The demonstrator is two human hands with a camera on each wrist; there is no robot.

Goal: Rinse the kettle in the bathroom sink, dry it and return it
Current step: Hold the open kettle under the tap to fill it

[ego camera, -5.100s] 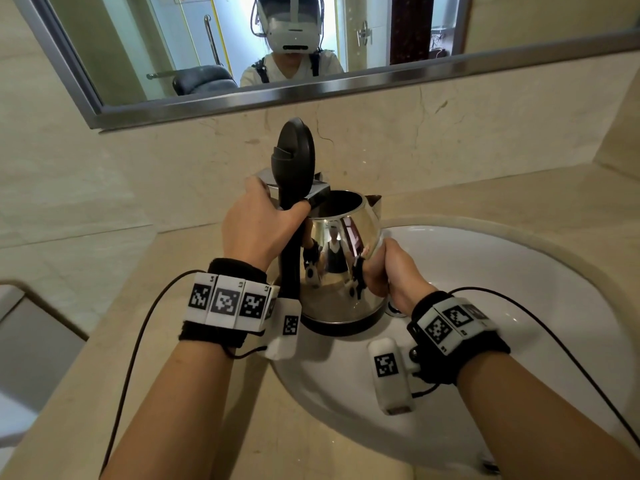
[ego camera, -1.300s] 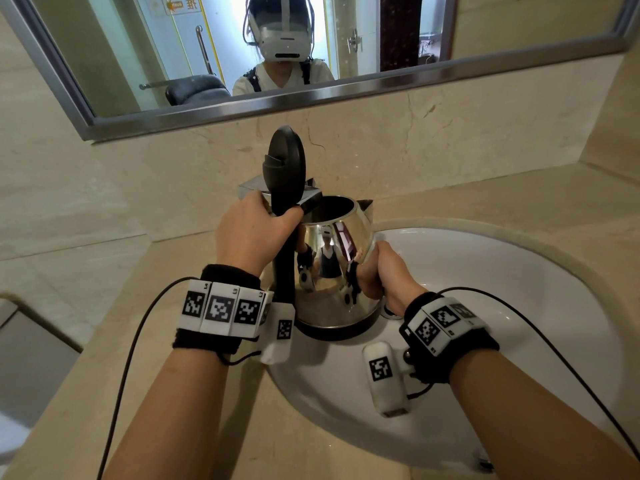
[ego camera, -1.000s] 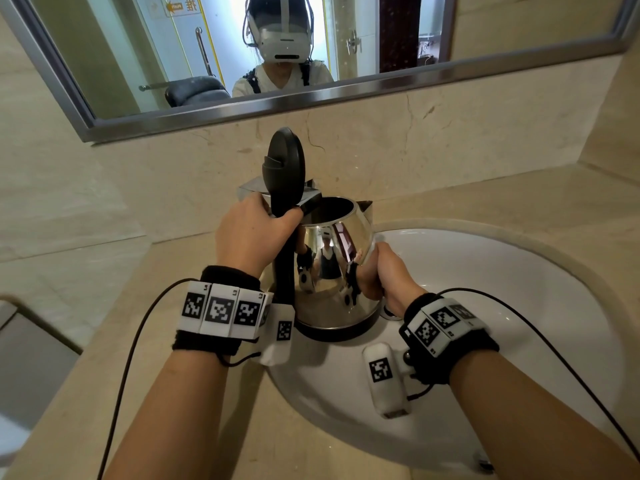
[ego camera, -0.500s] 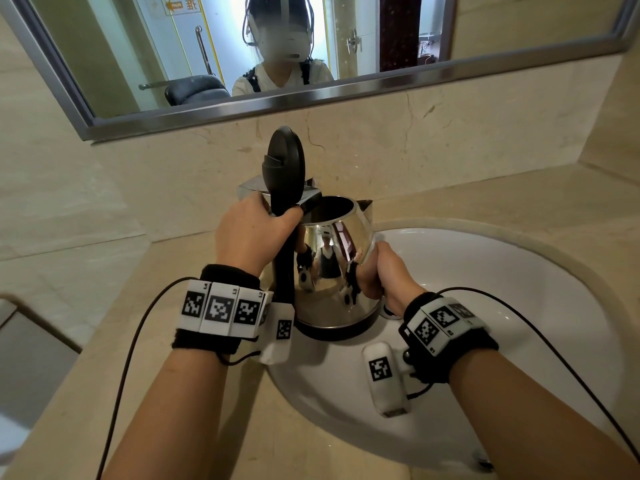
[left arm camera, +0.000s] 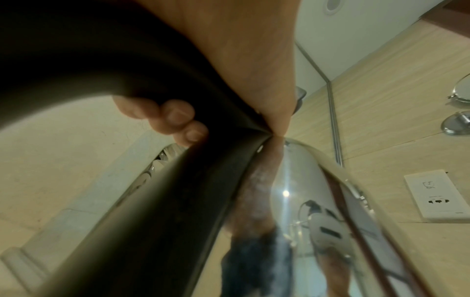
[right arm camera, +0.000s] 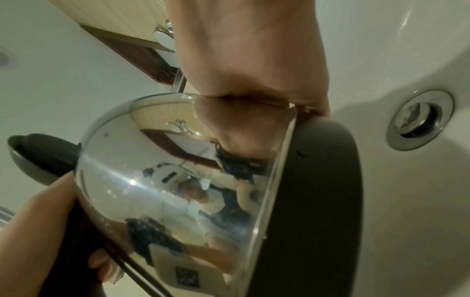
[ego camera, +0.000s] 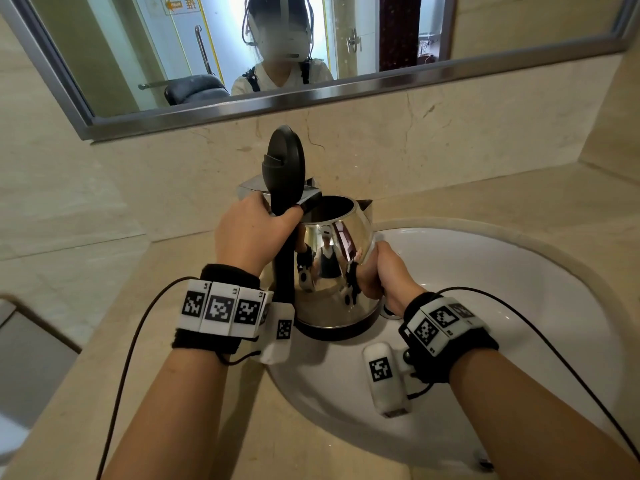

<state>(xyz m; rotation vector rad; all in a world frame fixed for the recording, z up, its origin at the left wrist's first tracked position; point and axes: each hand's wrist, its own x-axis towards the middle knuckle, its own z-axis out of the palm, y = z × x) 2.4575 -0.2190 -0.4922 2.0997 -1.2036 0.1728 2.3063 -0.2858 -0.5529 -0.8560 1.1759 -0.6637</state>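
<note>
Head view: the person stands at a beige stone bench (ego camera: 104, 341) with a white sink (ego camera: 502, 306) set into it, and holds a shiny steel kettle (ego camera: 332, 271) upright over the sink's left rim. The kettle's black lid (ego camera: 285, 161) stands flipped open, nearly vertical, so the dark inside of the pot shows.

The left hand (ego camera: 249, 237) is wrapped round the top of the black handle (ego camera: 285, 268), thumb lying across toward the lid hinge. From the left wrist view the fingers (left arm camera: 175, 116) curl round the far side of the handle, so that grip is closed tight on it. The right hand (ego camera: 377, 275) is against the kettle's right flank, low on the body. In the right wrist view the palm lies flat on the steel just above the black base ring (right arm camera: 325, 191); the fingertips pass out of sight round the far side, so I cannot tell exactly how that grip is shaped, only that it cups the body.

Below the kettle, the right wrist view shows the metal drain (right arm camera: 419, 120) in the bowl, apart from the kettle's base. A chrome tap (ego camera: 277, 190) sits just behind the kettle, mostly hidden by the lid and hand. A framed mirror (ego camera: 242, 109) runs along the wall above. The left wrist view also catches a white wall socket (left arm camera: 437, 195) on the stone wall.

Both wrists carry black bands with square-patterned markers and trailing black cables.
</note>
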